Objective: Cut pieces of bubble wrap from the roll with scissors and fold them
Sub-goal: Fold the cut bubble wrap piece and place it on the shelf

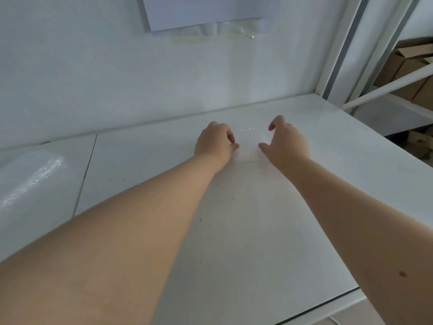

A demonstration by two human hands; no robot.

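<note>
A small clear piece of bubble wrap (249,143) lies on the white table (234,231) near the back wall, faint against the surface. My left hand (214,143) rests at its left edge with fingers curled and thumb pinching the wrap. My right hand (287,143) is at its right edge, fingers bent over it and thumb touching it. The big bubble wrap roll (28,184) lies at the far left of the table. No scissors are in view.
A white wall (117,78) runs close behind the hands, with a paper sheet (206,10) and clear bags pinned above. A white metal shelf frame (351,55) with cardboard boxes (407,66) stands at the right. The table's front edge runs at lower right.
</note>
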